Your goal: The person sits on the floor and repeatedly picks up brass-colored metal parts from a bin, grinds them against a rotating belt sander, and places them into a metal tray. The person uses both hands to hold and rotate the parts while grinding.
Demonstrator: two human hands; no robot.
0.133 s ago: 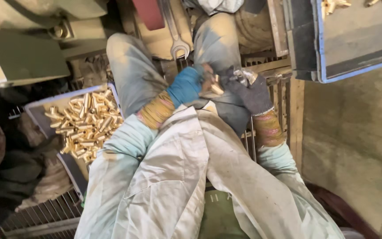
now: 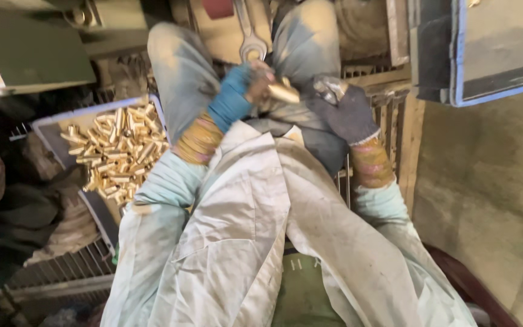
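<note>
My left hand (image 2: pixel 237 97), in a blue glove with a worn fingertip part, holds a short brass tube (image 2: pixel 282 92) above my lap. My right hand (image 2: pixel 343 109), in a dark grey glove, sits just right of the tube with a small shiny metal piece (image 2: pixel 328 89) pinched in its fingers. Both wrists wear yellowish knitted cuffs over pale sleeves. To my left a grey tray (image 2: pixel 49 130) holds a heap of several similar brass tubes (image 2: pixel 122 151).
A large spanner (image 2: pixel 248 36) lies on the machine surface beyond my knees. A green metal box (image 2: pixel 25 54) stands at the upper left, a dark blue-edged tray (image 2: pixel 485 54) at the upper right. Metal grating (image 2: pixel 62 266) runs along the lower left; bare concrete floor (image 2: pixel 485 200) is at right.
Both hands stay together over my lap; the brass tube in my left hand looks slightly more turned toward the right hand.
</note>
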